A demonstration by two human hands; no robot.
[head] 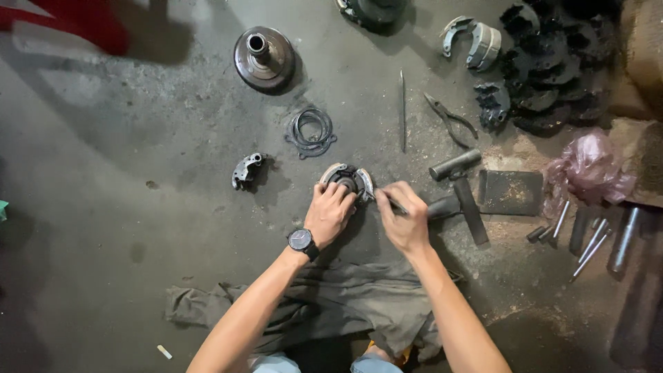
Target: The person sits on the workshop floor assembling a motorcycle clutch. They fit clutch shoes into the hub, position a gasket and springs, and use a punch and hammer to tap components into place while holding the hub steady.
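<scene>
Crumpled grey cloth point(345, 304) lies under our forearms on the stained concrete floor point(124, 228).
Our left hand point(329, 213) clamps the round clutch assembly point(347, 178) on the floor; our right hand point(405, 220) grips a thin tool point(387, 202) against its rim, a hammer point(459, 200) just beside.

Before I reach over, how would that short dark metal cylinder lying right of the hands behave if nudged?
The short dark metal cylinder lies on its side on the gritty concrete floor, so it would probably roll. Looking solid, it is likely heavy for its size and stiff. Its grimy surface may be slippery.
</scene>
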